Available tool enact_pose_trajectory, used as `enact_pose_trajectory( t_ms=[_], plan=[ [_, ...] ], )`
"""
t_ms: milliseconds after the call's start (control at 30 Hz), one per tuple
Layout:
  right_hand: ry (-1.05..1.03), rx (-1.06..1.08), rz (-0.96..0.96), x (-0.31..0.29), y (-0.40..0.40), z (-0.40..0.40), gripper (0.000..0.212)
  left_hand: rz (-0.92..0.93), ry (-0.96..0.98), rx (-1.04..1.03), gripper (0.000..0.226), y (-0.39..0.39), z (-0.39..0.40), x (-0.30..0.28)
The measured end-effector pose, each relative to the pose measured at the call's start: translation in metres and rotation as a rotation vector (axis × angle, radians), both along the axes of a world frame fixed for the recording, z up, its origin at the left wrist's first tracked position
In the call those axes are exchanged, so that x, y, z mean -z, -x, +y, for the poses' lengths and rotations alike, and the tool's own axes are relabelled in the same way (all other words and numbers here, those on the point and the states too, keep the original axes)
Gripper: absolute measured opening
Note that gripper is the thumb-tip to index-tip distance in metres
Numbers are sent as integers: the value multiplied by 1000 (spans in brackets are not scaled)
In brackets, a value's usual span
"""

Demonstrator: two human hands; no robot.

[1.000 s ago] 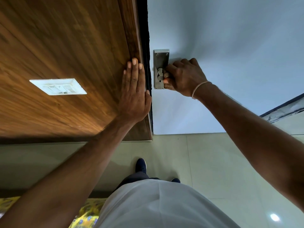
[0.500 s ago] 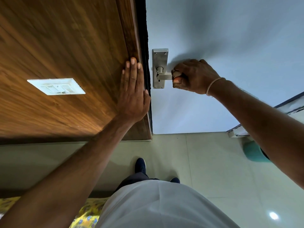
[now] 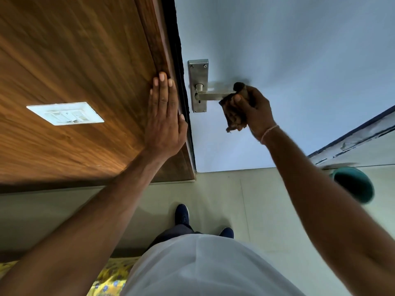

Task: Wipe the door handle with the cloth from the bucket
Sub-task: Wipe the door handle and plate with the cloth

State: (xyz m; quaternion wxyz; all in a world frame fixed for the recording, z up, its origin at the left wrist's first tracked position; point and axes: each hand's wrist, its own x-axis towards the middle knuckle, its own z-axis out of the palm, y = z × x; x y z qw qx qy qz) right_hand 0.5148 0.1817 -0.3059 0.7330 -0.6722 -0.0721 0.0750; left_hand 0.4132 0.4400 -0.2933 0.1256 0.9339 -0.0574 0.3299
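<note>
Right hand (image 3: 254, 110) curled round a dark brown cloth (image 3: 234, 113), thumb on the near side, fingers wrapped behind, cloth bunched at the outer end of the door handle (image 3: 213, 95) and touching it. Loose, frayed tail of cloth hanging below the fist toward the wrist. Pale thread band (image 3: 269, 131) round that wrist. Lever bare from the cloth back to its round stem, jutting from a brushed metal backplate (image 3: 198, 85) with two screws at the top and a keyhole under the lever. Backplate fixed to a pale blue door (image 3: 299, 60).

Left hand (image 3: 165, 120) flat, fingers straight and together, palm pressed against the wooden frame (image 3: 158, 43) just beside the dark gap at the door's edge; nothing held. Thumb splayed toward the gap. Farther left on the same wood-grain panel (image 3: 74, 60), a white switch plate (image 3: 65, 113), well apart from the hand.

Below, pale floor tiles (image 3: 224, 193) meeting the foot of the door. Two dark blue shoes (image 3: 182, 214) pointing at the door, white shirt (image 3: 203, 268) filling the lower middle. Teal bucket (image 3: 354, 184) on the floor to the right, partly hidden behind the right forearm, near a worn sill or step with a dark edge (image 3: 359, 135). Yellow patterned fabric (image 3: 109, 278) at the bottom left edge.
</note>
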Motion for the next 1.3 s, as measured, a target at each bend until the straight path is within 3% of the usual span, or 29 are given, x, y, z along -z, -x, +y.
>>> enact_pose_trajectory(
  t_ms=[133,233,567,733,800,1033,1200,1300],
  plan=[
    [-430,-18,268,12,7,13,20,0,-8,7,74,1,1,-3],
    [-719,-11,437,14,10,22,36,-2,-10,2,75,2,1,-3],
    [-842,58,503,14,9,30,56,-1,-31,-43,83,-1,-1,0],
    [-821,79,581,8,22,82,45,-9,-29,-68,83,-3,-3,1],
    [-811,118,647,4,24,98,51,-10,-32,-74,83,-3,-4,1],
    [-1051,171,743,-6,13,105,65,-32,-55,-11,79,-3,7,2],
    [-847,187,720,-11,21,104,51,-24,-53,-22,81,-4,6,5],
    [-963,210,750,-2,16,91,73,-21,-47,-12,82,-4,8,5]
  ],
)
